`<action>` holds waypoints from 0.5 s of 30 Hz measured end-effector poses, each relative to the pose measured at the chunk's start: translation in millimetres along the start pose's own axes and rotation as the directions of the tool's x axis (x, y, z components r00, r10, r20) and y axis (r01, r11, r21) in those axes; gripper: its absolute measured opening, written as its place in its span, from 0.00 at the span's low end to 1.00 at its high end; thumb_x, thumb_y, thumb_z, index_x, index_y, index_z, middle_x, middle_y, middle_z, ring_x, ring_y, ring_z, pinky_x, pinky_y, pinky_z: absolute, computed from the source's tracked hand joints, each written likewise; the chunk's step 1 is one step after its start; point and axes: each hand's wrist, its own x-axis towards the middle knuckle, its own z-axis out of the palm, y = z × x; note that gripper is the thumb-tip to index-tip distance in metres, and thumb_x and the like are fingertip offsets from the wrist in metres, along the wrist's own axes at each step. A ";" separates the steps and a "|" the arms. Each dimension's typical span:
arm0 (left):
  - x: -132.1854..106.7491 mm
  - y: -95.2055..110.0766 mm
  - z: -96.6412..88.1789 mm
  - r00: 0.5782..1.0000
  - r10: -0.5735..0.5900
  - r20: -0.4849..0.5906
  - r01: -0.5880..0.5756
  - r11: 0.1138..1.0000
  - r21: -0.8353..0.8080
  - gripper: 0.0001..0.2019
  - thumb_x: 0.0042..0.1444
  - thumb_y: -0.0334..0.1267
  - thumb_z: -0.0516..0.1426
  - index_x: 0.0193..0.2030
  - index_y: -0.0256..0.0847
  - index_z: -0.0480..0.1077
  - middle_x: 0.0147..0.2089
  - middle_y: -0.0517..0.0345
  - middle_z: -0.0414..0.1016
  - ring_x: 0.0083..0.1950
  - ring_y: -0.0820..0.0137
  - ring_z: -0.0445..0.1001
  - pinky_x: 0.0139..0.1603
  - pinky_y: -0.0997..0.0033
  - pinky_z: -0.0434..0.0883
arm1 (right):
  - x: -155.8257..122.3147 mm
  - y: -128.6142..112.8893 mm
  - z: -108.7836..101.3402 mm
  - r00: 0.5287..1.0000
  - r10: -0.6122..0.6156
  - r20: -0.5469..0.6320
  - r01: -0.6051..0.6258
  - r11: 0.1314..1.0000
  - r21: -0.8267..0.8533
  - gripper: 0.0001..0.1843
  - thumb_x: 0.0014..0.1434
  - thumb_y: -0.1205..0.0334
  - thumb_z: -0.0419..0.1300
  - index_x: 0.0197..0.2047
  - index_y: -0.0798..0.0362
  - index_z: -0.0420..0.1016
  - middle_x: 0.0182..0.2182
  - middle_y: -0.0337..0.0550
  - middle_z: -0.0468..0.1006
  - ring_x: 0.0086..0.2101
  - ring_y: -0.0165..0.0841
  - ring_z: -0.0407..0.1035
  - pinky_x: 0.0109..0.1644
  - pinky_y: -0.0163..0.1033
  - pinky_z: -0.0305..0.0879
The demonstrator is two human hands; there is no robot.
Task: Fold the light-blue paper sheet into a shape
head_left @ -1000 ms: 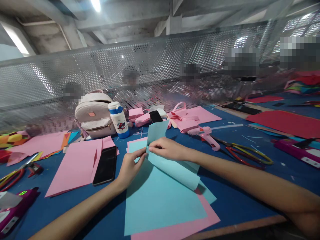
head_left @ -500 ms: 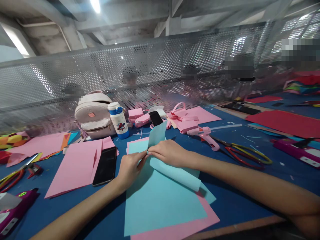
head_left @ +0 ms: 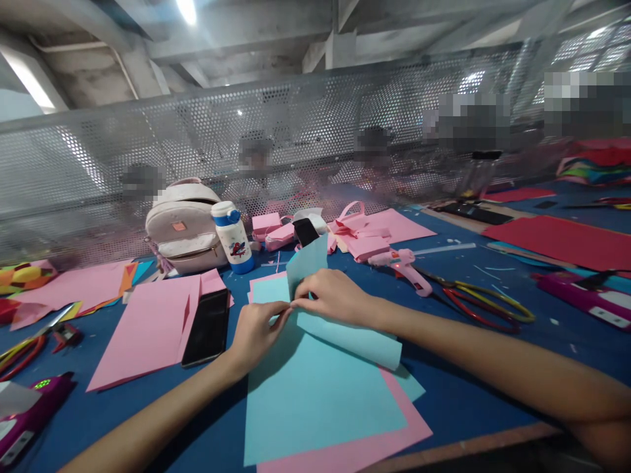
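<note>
A light-blue sheet of paper (head_left: pixel 355 341) is curled over above the stack, its upper end standing up behind my fingers. My left hand (head_left: pixel 259 332) pinches its left edge between thumb and fingers. Right beside it, my right hand (head_left: pixel 335 295) also has its fingers closed on the paper, the fingertips of both hands nearly touching. Flat beneath lie another light-blue sheet (head_left: pixel 320 407) and a pink sheet (head_left: pixel 414 430), the pink one showing along the right and bottom edges. What the fingertips press together is partly hidden.
Left of the stack are a black phone (head_left: pixel 207 328) and folded pink paper (head_left: pixel 148 328). Behind stand a backpack (head_left: pixel 182 223) and a bottle (head_left: pixel 233 240). To the right lie a pink glue gun (head_left: pixel 401 263) and scissors (head_left: pixel 483 302). A perforated metal screen (head_left: pixel 296 118) runs across the back.
The curled end of the light-blue paper has shifted slightly right, and its upright part leans a little further left. My right fingers have bent more; both hands stay at the same spot.
</note>
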 end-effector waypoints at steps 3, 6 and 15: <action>1.5 0.3 -1.5 0.999 -0.044 -0.017 0.042 0.996 -0.073 0.12 0.62 0.38 0.56 0.35 0.39 0.80 0.32 0.54 0.83 0.31 0.66 0.79 0.34 0.74 0.66 | 3.8 5.8 -2.5 0.997 -0.011 -0.075 0.018 0.995 0.095 0.13 0.66 0.57 0.57 0.36 0.52 0.81 0.33 0.42 0.82 0.33 0.33 0.72 0.33 0.35 0.53; 4.3 -3.1 -3.0 0.994 -0.095 -0.050 0.086 0.982 -0.166 0.13 0.61 0.40 0.57 0.32 0.37 0.79 0.33 0.53 0.83 0.34 0.64 0.79 0.36 0.73 0.69 | 8.5 15.5 -9.5 0.986 -0.069 -0.152 0.094 0.981 0.168 0.07 0.64 0.64 0.59 0.39 0.54 0.79 0.37 0.41 0.80 0.36 0.31 0.71 0.38 0.34 0.57; 13.6 -7.9 -8.5 0.978 -0.177 0.111 0.208 0.875 -0.437 0.19 0.66 0.47 0.54 0.32 0.33 0.73 0.28 0.59 0.74 0.29 0.72 0.74 0.31 0.74 0.72 | 12.1 30.9 -17.1 0.942 -0.257 -0.214 0.270 0.962 0.036 0.04 0.60 0.70 0.61 0.37 0.54 0.76 0.35 0.40 0.77 0.38 0.32 0.69 0.41 0.35 0.59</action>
